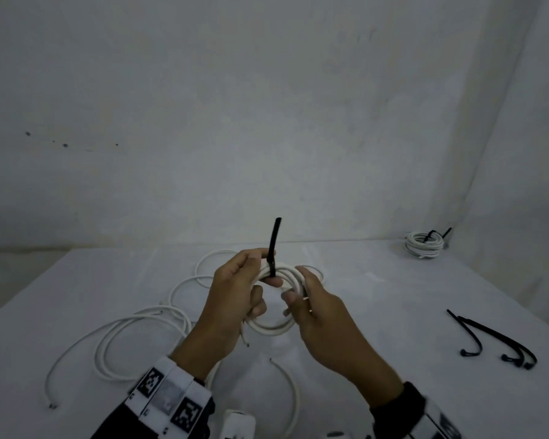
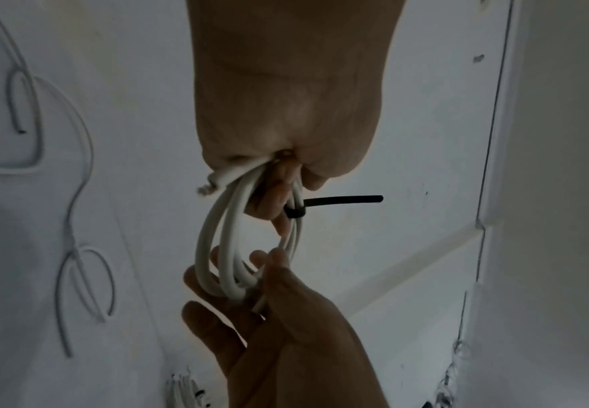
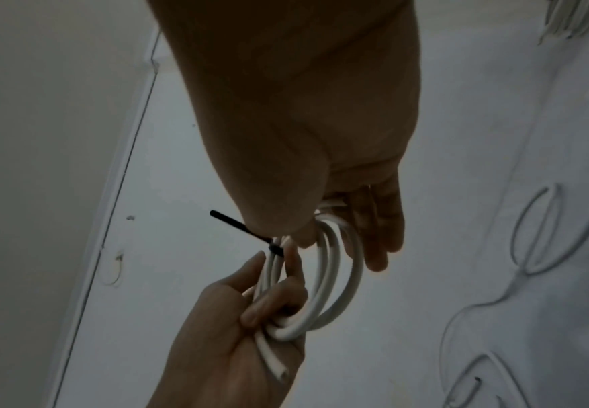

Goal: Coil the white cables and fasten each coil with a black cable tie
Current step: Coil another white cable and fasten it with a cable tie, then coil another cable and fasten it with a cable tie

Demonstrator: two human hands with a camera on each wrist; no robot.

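Above the white table [image 1: 393, 305] I hold a small white cable coil [image 1: 271, 329] between both hands. A black cable tie [image 1: 274, 245] is looped round the top of the coil, with its tail standing straight up. My left hand [image 1: 235, 286] grips the coil's left side, fingers curled through it, thumb and forefinger beside the tie. My right hand [image 1: 314, 305] pinches the right side between thumb and fingers. The left wrist view shows the coil [image 2: 216, 248] and the tie's tail [image 2: 338, 199] pointing sideways. In the right wrist view the coil [image 3: 334, 276] hangs between both hands, and a cut cable end shows below.
Loose white cables [image 1: 133, 337] sprawl over the table's left and middle, and another curved piece [image 1: 290, 384] lies near the front. A tied coil [image 1: 424, 245] sits at the back right corner by the wall. Several spare black ties [image 1: 495, 340] lie at the right.
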